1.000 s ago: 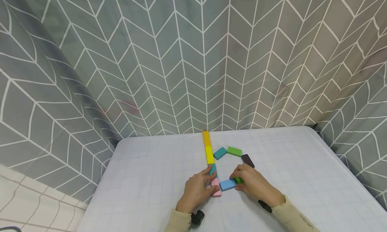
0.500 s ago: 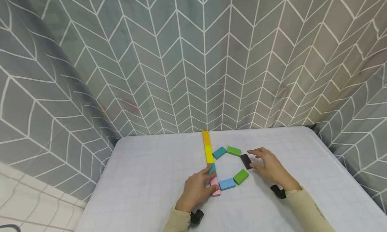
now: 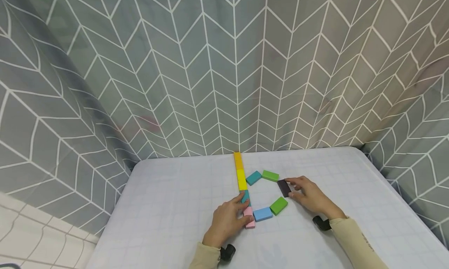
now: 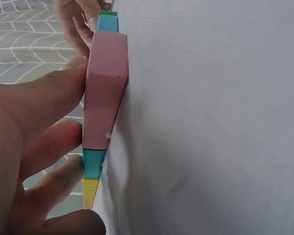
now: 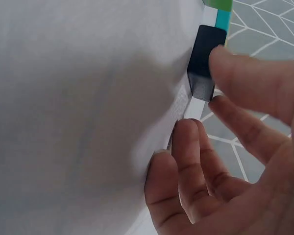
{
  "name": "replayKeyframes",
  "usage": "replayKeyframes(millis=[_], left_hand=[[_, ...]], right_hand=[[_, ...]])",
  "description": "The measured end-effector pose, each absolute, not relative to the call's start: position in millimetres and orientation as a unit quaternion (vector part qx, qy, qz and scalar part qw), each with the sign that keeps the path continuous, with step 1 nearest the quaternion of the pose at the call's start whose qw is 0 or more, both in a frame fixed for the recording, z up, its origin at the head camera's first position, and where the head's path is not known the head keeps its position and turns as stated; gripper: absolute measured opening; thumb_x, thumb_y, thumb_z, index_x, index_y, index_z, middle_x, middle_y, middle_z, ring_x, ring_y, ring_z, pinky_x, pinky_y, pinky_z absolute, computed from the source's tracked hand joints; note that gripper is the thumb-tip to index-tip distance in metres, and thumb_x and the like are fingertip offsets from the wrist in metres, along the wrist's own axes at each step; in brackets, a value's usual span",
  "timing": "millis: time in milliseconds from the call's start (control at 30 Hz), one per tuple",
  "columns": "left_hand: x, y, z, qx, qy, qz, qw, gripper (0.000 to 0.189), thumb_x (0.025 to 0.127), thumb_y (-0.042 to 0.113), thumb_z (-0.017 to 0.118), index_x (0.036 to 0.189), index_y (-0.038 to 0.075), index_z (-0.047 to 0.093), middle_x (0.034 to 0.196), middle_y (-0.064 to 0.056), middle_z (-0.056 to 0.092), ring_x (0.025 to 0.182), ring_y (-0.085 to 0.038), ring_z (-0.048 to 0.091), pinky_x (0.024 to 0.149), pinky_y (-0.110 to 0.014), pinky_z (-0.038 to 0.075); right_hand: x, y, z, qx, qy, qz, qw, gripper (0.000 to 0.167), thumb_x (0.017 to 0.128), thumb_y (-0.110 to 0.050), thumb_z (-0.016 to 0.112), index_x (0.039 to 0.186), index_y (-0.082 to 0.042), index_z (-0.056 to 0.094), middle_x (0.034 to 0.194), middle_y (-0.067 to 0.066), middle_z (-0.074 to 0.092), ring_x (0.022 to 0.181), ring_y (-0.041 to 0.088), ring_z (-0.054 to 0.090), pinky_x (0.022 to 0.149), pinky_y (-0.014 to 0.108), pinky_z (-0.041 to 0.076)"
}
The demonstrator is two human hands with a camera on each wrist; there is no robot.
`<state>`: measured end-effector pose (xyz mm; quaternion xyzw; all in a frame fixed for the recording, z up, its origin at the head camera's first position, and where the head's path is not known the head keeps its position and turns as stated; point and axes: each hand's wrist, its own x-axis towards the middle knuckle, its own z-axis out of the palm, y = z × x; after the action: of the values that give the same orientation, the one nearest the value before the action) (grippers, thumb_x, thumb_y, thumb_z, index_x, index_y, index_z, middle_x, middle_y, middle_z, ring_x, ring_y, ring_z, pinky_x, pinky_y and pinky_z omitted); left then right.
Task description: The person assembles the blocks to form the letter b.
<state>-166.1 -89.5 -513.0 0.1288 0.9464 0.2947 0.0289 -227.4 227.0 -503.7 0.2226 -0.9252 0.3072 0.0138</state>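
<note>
My right hand [image 3: 312,195] pinches a dark, nearly black block [image 3: 283,188] between thumb and index finger, on the right side of a loop of blocks. In the right wrist view the thumb lies on top of that dark block [image 5: 202,58], the index fingertip at its end. My left hand [image 3: 226,220] rests along a straight row of blocks. Its thumb touches the pink part [image 4: 106,73] of the row, with fingertips at the teal block [image 3: 245,198]. A green block [image 3: 279,205] and a blue block [image 3: 263,214] form the loop's near side.
Beyond the left hand, the row continues through a yellow block [image 3: 241,179] to an orange-yellow block [image 3: 238,160] at the far edge. A teal block [image 3: 253,178] and a light green block [image 3: 270,175] complete the loop's far side. A patterned curtain [image 3: 224,74] hangs behind the white-covered table [image 3: 168,206].
My right hand let go of the green block at the near side, moved away to the right and took hold of the dark block. The left hand has stayed on the row.
</note>
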Motion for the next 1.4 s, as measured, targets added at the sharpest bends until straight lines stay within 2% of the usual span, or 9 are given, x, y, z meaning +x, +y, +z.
replayKeyframes(millis=[200,467,733,1100,1267,1400], left_hand=[[-166,-89,-512,0.126,0.945,0.299,0.03,0.053,0.088,0.037,0.087,0.137,0.021,0.073,0.159,0.003,0.056,0.139,-0.035,0.062,0.104,-0.057,0.055],[-166,-89,-513,0.126,0.946,0.298,0.029,0.053,0.088,0.038,0.088,0.136,0.021,0.073,0.159,0.002,0.057,0.138,-0.034,0.062,0.104,-0.057,0.056],[-166,-88,-512,0.121,0.946,0.3,0.031,0.054,0.087,0.038,0.088,0.136,0.021,0.073,0.159,0.002,0.057,0.139,-0.034,0.062,0.104,-0.06,0.055],[-165,-89,-513,0.138,0.951,0.274,0.03,0.055,0.09,0.04,0.085,0.138,0.02,0.072,0.16,0.0,0.056,0.138,-0.033,0.063,0.102,-0.058,0.056],[-164,-86,-512,0.163,0.959,0.233,0.005,0.054,0.09,0.041,0.084,0.138,0.017,0.072,0.159,-0.003,0.057,0.125,-0.034,0.071,0.091,-0.054,0.062],[-162,-85,-509,0.193,0.959,0.203,-0.037,0.053,0.093,0.041,0.082,0.139,0.017,0.072,0.158,-0.005,0.058,0.106,-0.029,0.078,0.075,-0.043,0.064]], right_hand=[[-228,224,-505,0.21,-0.929,0.306,0.02,0.049,0.096,-0.021,0.079,0.139,-0.003,0.064,0.116,0.013,0.066,0.105,0.029,0.067,0.086,0.049,0.057],[-224,220,-505,0.209,-0.933,0.291,0.037,0.047,0.095,-0.025,0.08,0.134,-0.003,0.065,0.114,0.012,0.066,0.102,0.028,0.066,0.085,0.047,0.055],[-221,220,-503,0.195,-0.941,0.277,0.025,0.049,0.095,-0.029,0.08,0.136,-0.007,0.064,0.116,0.009,0.065,0.105,0.027,0.066,0.086,0.047,0.056],[-221,224,-498,0.19,-0.94,0.282,0.011,0.056,0.102,-0.035,0.072,0.145,-0.002,0.058,0.119,0.011,0.068,0.105,0.026,0.069,0.089,0.05,0.057],[-221,228,-495,0.191,-0.94,0.283,0.015,0.058,0.102,-0.034,0.072,0.146,0.0,0.057,0.116,0.012,0.069,0.103,0.026,0.069,0.087,0.049,0.057],[-223,231,-494,0.189,-0.941,0.281,0.014,0.059,0.101,-0.032,0.073,0.146,0.002,0.056,0.112,0.012,0.07,0.103,0.027,0.069,0.087,0.05,0.057]])
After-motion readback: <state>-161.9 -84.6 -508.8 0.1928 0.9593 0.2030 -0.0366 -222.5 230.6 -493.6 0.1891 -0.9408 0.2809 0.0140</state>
